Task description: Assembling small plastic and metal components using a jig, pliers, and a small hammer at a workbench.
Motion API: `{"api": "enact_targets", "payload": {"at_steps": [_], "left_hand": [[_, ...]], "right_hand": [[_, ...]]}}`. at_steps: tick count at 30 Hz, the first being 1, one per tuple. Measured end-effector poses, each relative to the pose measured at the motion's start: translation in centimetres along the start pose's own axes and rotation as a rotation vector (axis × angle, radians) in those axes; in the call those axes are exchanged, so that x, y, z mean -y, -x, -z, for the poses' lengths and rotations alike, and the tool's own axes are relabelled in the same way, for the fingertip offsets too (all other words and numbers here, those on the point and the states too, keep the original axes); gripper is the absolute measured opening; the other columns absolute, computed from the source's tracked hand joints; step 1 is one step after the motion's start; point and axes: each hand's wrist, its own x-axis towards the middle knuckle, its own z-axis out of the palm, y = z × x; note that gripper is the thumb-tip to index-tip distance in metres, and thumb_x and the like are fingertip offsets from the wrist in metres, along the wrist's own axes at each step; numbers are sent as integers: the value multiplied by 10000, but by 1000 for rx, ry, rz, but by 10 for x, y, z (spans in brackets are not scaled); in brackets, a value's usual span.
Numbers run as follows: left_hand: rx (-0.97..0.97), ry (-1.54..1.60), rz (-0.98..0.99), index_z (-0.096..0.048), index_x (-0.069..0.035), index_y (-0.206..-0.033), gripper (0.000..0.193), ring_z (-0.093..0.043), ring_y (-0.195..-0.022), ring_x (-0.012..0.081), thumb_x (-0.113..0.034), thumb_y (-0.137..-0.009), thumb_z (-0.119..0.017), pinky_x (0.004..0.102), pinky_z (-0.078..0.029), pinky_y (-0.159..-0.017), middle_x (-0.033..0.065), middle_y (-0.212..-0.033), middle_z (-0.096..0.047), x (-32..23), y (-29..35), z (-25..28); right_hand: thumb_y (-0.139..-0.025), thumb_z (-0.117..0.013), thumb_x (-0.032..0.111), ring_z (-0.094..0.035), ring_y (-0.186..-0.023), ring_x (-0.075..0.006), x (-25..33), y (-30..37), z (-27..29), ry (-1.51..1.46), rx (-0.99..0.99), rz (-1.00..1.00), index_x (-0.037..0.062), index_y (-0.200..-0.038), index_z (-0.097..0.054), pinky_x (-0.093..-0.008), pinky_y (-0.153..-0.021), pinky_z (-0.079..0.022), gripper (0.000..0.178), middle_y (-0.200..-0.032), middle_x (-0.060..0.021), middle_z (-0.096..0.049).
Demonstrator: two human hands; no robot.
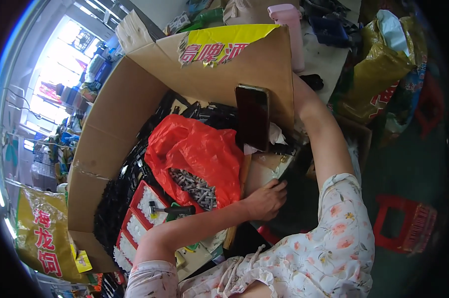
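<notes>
My left hand (pixel 266 201) is right of the red plastic bag (pixel 194 144), just below the pale worktop (pixel 260 173). Fingers bent in, hand part-closed, back of the hand mostly toward me. Can't tell if anything is pinched inside; fingertips sit right by the worktop edge, contact unclear. My left forearm (pixel 199 223) runs from the lower left across, in front of the bag's lower end.

My right hand is hidden: right forearm (pixel 328 134) goes up and passes behind the cardboard flap (pixel 209 69). Can't tell how far open it is or what it touches.

The bag is in the middle of the cardboard box, mouth open toward me, small grey pieces (pixel 194 189) heaped inside. Nearest filled thing to my left hand. Black parts (pixel 110 203) piled around the bag's far and left sides. Lower left of the bag: red tray (pixel 133 204) with white bits (pixel 144 199) in its compartments. Small hammer (pixel 180 211) lies beside the bag, head over the tray, black handle pointing right.

Phone (pixel 253 116) stands near-upright by the flap, dark screen facing me, white tissue (pixel 275 134) beside its lower end. Pink bottle (pixel 296 49) beyond the flap, yellow sack (pixel 373 74) farther right, red stool (pixel 403 223) on the floor.
</notes>
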Motion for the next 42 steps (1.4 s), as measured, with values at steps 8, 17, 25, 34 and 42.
{"api": "enact_targets", "payload": {"at_steps": [8,17,25,34,42], "left_hand": [[-6,-49,-34,-698,-47,-924,362,-465,-1238,288,-324,-693,-734,410,-323,-1040,85,-1017,-635,-2,-7,-4],[-6,-127,-14,-715,-77,-895,350,-475,-1209,264,-341,-668,-752,403,-330,-1025,59,-991,-647,-1,-5,-6],[-21,-207,-15,-717,-111,-937,341,-491,-1133,258,-330,-676,-730,402,-335,-1011,44,-996,-642,-8,2,-10],[-929,670,336,-688,-135,-1141,329,-622,-1012,270,-342,-885,-688,423,-504,-882,80,-1018,-669,-97,82,45],[-1249,1580,194,-580,-38,-1314,441,-655,-1003,132,-366,-1019,-571,264,-538,-872,79,-1123,-677,-216,267,135]], "right_hand": [[-1030,-557,278,-638,-822,-106,35,-17,75,-779,-75,344,60,-1126,-621,-214,-713,-527,247,-977,7,-629],[-1058,-491,235,-733,-901,-190,161,-17,179,-662,11,-45,88,-1200,-614,-257,-710,-559,239,-1096,-61,-696],[-1037,-519,212,-652,-912,-178,264,43,269,-1211,136,267,86,-1151,-599,-294,-745,-505,187,-1028,-66,-660],[-976,-576,359,-587,-833,-113,444,208,201,-932,521,479,41,-896,-526,-240,-737,-455,332,-1029,-144,-647],[-797,-672,196,-675,-735,-223,554,296,136,-983,815,651,8,-720,-568,-321,-660,-514,229,-846,-230,-683]]}}
